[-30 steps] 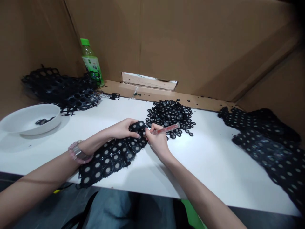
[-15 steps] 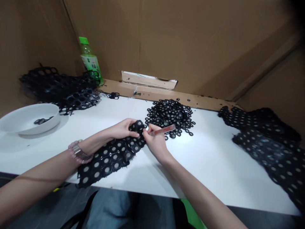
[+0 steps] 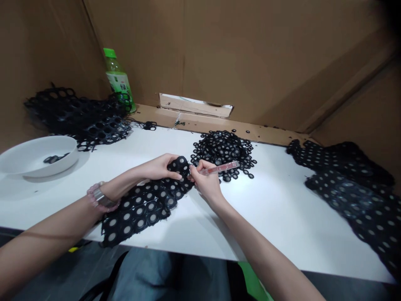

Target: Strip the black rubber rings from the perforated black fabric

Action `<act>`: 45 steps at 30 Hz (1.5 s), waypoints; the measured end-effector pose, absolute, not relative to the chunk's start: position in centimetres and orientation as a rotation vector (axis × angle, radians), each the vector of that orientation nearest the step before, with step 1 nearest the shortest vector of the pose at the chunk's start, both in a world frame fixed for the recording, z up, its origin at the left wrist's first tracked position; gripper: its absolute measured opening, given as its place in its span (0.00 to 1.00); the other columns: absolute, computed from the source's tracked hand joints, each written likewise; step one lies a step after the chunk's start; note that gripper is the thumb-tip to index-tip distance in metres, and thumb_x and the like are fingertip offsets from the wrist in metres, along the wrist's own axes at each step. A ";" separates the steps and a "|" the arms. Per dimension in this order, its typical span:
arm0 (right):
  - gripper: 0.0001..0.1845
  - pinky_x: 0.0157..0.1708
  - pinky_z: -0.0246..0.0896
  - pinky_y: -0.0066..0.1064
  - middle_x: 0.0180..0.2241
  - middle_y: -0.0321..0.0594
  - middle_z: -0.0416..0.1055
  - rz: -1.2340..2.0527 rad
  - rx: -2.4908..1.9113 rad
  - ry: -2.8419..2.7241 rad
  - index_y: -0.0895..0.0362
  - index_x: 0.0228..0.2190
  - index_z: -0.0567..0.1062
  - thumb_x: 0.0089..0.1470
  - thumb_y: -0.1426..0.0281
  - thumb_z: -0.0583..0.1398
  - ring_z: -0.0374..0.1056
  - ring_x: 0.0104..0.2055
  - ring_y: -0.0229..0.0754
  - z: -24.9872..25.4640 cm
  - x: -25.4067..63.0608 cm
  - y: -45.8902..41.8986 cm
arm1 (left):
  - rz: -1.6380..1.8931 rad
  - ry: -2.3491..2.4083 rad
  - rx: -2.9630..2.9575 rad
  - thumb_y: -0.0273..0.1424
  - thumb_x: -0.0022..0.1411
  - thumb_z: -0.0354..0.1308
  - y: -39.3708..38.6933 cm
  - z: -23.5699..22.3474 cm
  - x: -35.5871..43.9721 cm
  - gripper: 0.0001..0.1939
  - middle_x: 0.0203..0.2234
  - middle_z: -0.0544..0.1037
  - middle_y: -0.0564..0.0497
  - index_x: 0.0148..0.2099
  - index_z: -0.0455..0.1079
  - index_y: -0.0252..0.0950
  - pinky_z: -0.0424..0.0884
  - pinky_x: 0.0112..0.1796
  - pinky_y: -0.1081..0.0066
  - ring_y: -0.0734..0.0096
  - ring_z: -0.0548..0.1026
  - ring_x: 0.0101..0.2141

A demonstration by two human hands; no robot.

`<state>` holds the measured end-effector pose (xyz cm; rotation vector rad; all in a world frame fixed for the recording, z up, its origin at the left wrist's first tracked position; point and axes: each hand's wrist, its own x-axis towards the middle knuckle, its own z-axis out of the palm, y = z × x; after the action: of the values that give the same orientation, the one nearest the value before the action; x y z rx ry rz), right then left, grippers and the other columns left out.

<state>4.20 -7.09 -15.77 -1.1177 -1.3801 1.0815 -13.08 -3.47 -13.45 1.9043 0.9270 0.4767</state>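
Between ten and eleven o'clock from the middle of the view, the label (image 3: pixel 119 85) on the green-capped bottle (image 3: pixel 114 65) shows one large Chinese character, "绿". The smaller print around it is too small to read.

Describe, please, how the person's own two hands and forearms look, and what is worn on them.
The left hand and right hand are without gloves, and no sleeve shows on either forearm. The left wrist wears a wide, smooth silver-coloured band with pale pink round beads next to it. The right wrist is bare.
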 end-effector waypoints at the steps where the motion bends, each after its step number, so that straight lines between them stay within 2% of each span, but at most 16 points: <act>1: 0.15 0.15 0.47 0.23 0.12 0.28 0.57 1.058 -1.104 -1.406 0.54 0.16 0.54 0.45 0.66 0.56 0.58 0.15 0.34 -15.7 4.2 -7.0 | 0.475 0.926 1.902 0.33 0.47 0.61 -3.4 -13.5 -13.1 0.16 0.35 0.74 0.51 0.39 0.66 0.33 0.65 0.38 0.70 0.67 0.70 0.37; 5: 0.16 0.17 0.47 0.25 0.12 0.29 0.56 0.888 -1.087 -1.522 0.55 0.14 0.54 0.46 0.67 0.56 0.55 0.16 0.32 -15.4 4.5 -6.9 | 0.481 0.900 1.879 0.34 0.47 0.61 -3.3 -13.9 -13.1 0.17 0.36 0.74 0.51 0.40 0.66 0.33 0.65 0.40 0.70 0.67 0.70 0.38; 11: 0.16 0.17 0.48 0.25 0.12 0.28 0.56 0.915 -1.093 -1.499 0.55 0.14 0.54 0.46 0.69 0.56 0.55 0.15 0.32 -15.4 4.3 -7.0 | 0.449 0.941 1.954 0.33 0.46 0.61 -2.9 -13.9 -12.9 0.17 0.36 0.75 0.51 0.40 0.67 0.33 0.65 0.40 0.69 0.65 0.70 0.38; 14: 0.16 0.16 0.51 0.24 0.11 0.27 0.57 1.022 -1.097 -1.326 0.54 0.16 0.53 0.46 0.67 0.55 0.57 0.15 0.32 -15.5 3.7 -7.0 | 0.408 1.027 2.038 0.34 0.46 0.60 -2.9 -13.6 -12.8 0.16 0.34 0.75 0.51 0.38 0.68 0.33 0.64 0.38 0.71 0.65 0.71 0.36; 17: 0.15 0.16 0.51 0.24 0.09 0.26 0.55 1.141 -1.141 -1.216 0.54 0.15 0.53 0.44 0.70 0.55 0.56 0.13 0.32 -15.7 3.3 -6.7 | 0.351 1.099 2.084 0.36 0.44 0.61 -3.0 -13.1 -12.9 0.17 0.32 0.75 0.52 0.37 0.68 0.34 0.64 0.35 0.73 0.65 0.71 0.34; 22: 0.13 0.16 0.49 0.23 0.11 0.26 0.53 1.116 -1.169 -1.324 0.54 0.14 0.53 0.41 0.74 0.54 0.57 0.15 0.33 -15.9 3.4 -6.5 | 0.238 1.138 2.098 0.39 0.43 0.60 -3.1 -12.7 -13.2 0.18 0.27 0.72 0.53 0.35 0.67 0.33 0.62 0.29 0.75 0.68 0.69 0.30; 29: 0.12 0.16 0.43 0.24 0.12 0.27 0.50 0.970 -1.242 -1.476 0.55 0.12 0.53 0.36 0.76 0.54 0.49 0.17 0.31 -16.0 3.5 -6.5 | 0.342 1.077 2.048 0.34 0.44 0.60 -3.3 -13.1 -13.2 0.17 0.32 0.71 0.54 0.38 0.64 0.35 0.63 0.34 0.74 0.68 0.69 0.34; 45: 0.15 0.19 0.42 0.26 0.13 0.28 0.48 0.845 -1.239 -1.646 0.55 0.12 0.51 0.40 0.75 0.53 0.46 0.17 0.32 -16.0 3.1 -6.8 | 0.532 1.016 1.751 0.27 0.42 0.59 -4.0 -13.5 -12.3 0.12 0.26 0.66 0.57 0.30 0.59 0.35 0.62 0.35 0.74 0.71 0.66 0.33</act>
<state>3.11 -6.83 -16.03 -1.2393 -1.6460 0.8447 -12.32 -4.05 -13.51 1.7512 1.0158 0.5323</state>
